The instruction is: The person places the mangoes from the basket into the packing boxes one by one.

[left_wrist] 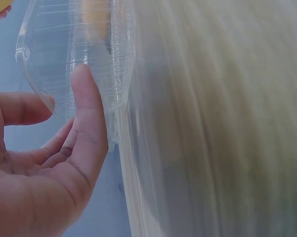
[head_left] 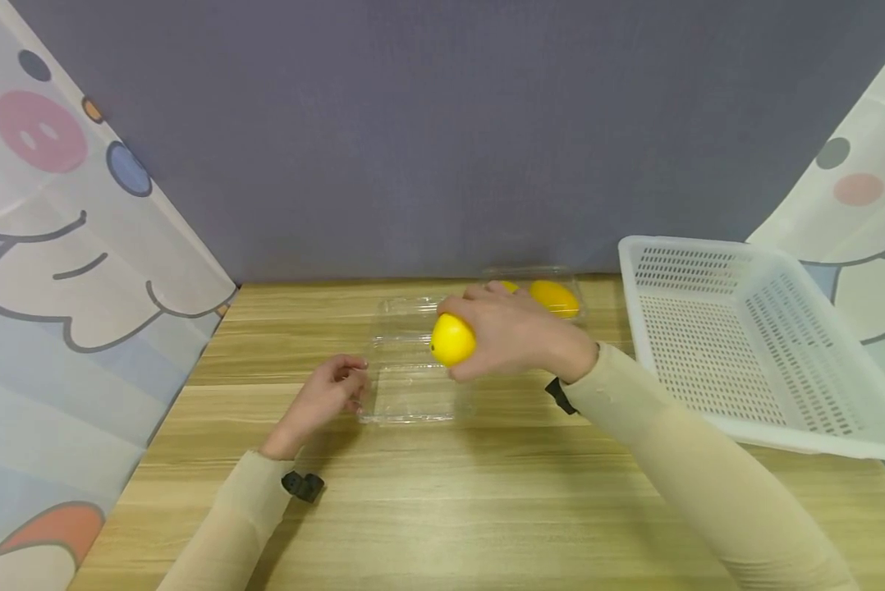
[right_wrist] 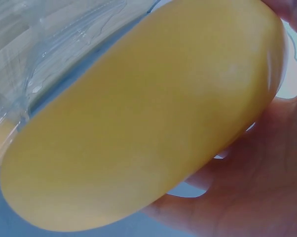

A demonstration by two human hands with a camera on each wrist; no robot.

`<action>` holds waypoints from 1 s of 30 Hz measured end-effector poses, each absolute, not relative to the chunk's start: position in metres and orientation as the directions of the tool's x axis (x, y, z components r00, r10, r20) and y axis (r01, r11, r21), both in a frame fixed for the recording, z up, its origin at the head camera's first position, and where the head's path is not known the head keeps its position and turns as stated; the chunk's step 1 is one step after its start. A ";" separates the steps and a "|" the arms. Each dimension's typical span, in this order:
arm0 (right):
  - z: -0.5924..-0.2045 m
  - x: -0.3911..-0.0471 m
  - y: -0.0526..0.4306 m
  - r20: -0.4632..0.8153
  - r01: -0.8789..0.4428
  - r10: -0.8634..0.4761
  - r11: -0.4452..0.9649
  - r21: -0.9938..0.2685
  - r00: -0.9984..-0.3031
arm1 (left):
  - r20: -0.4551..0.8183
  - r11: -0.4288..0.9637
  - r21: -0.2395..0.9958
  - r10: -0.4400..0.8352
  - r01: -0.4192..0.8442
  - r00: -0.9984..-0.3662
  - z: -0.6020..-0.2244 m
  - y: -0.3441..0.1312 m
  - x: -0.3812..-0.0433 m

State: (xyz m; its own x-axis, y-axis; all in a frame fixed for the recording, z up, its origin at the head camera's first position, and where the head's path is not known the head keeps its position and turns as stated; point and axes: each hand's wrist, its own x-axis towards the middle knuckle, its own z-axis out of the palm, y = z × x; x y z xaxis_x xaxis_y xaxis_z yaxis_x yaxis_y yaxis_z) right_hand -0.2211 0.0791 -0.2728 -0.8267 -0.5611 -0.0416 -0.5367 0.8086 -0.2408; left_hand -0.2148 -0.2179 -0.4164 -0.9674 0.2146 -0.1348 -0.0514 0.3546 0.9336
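Note:
Held above a clear plastic clamshell box (head_left: 411, 390), a smooth yellow mango (head_left: 453, 340) sits in the grip of my right hand (head_left: 512, 332). Its long, rounded body fills much of the right wrist view, with the fingers curled round one end. My left hand (head_left: 327, 400) is at the box's left edge, fingers loosely bent. In the left wrist view, the fingertips (left_wrist: 83, 74) are right at the clear rim, with a gap between thumb and fingers. Behind my right hand, a second clear box holds yellow mangoes (head_left: 554, 299), partly hidden by that hand.
A white slotted plastic basket (head_left: 708, 361) stands on the right side of the wooden table (head_left: 405, 509). A grey-blue wall (head_left: 442, 148) rises at the table's back edge. Printed cartoon curtains (head_left: 80, 271) hang on both sides.

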 end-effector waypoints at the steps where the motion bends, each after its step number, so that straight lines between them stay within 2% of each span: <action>1: -0.273 -0.221 0.078 -0.043 -0.539 -0.564 0.807 -0.240 -0.825 | -0.136 0.354 0.934 0.214 -0.052 -0.967 -0.416 -0.218 -0.215; 30: -0.305 -0.224 0.039 -0.094 -0.579 -0.603 0.791 -0.198 -0.792 | -0.150 0.380 0.922 0.186 -0.070 -0.971 -0.420 -0.211 -0.214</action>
State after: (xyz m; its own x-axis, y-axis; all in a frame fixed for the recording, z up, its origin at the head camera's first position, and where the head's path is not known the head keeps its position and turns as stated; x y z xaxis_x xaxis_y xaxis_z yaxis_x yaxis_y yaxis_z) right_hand -0.2236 0.0387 -0.3052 -0.7922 -0.6030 -0.0943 -0.5786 0.7911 -0.1983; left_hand -0.2140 -0.2107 -0.4195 -0.9711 0.1860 -0.1498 -0.0695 0.3799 0.9224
